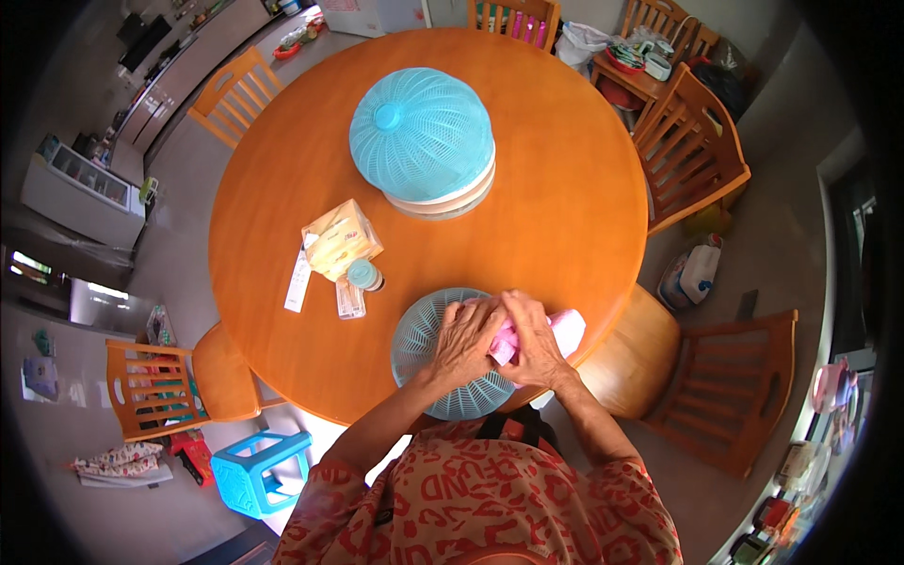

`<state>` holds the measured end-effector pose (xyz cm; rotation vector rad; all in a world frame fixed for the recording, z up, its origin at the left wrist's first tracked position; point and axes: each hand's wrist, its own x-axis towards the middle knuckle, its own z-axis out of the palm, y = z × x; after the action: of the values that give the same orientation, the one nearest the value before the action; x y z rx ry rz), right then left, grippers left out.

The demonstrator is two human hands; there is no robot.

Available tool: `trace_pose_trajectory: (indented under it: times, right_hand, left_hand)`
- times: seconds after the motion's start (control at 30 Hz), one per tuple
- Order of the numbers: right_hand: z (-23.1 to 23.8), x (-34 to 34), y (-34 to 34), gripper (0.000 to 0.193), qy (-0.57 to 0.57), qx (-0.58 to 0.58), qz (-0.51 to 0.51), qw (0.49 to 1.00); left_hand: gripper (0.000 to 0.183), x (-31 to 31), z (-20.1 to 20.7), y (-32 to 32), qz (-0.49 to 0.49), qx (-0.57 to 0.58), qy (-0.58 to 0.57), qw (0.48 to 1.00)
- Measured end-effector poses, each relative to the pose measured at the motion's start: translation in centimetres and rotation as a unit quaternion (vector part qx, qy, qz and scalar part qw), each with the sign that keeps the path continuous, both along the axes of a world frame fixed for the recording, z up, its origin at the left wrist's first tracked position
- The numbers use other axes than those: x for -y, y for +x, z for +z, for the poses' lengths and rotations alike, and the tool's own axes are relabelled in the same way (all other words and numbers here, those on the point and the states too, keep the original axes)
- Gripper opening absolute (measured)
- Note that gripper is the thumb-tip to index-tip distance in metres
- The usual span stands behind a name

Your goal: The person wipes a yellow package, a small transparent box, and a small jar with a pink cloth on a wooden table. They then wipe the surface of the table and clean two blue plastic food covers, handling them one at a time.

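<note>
A blue-grey slatted plastic basket (411,331) sits at the near edge of the round wooden table. Both hands are together over its right side. My right hand (534,344) is closed around a crumpled pink cloth (565,330), part of which sticks out to the right past the basket rim. My left hand (463,341) presses against the same pink bundle from the left, its fingers bent and touching the right hand. The inside of the bundle is hidden by my fingers.
On the wooden table (565,188) a blue mesh food cover (424,127) stands at the back. A tissue pack (342,237), a small lidded jar (364,274), a small box (350,301) and a white strip (298,282) lie left. Chairs (725,377) and a blue stool (259,471) surround it.
</note>
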<state>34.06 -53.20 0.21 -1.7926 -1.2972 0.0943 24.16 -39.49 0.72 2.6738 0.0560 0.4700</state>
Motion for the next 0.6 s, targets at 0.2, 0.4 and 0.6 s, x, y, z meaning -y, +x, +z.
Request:
trace_pose_trajectory:
  times: [0.2, 0.4, 0.6]
  right_hand:
    - [-3.7, 8.7, -1.5, 0.036, 0.013, -0.176, -0.283, 0.943]
    - [-15.0, 17.8, -8.7, 0.031, -0.415, -0.100, -0.100, 0.899]
    - [-19.8, 19.1, -8.6, 0.035, -0.592, -0.327, 0.061, 0.734]
  left_hand:
    - [0.052, -1.3, -0.2, 1.9, 0.020, -0.037, 0.046, 0.998]
    - [0.053, -2.1, -2.2, 3.9, 0.186, -0.077, 0.007, 0.980]
    - [0.051, -1.8, 1.1, 1.3, 0.097, -0.076, -0.001, 0.992]
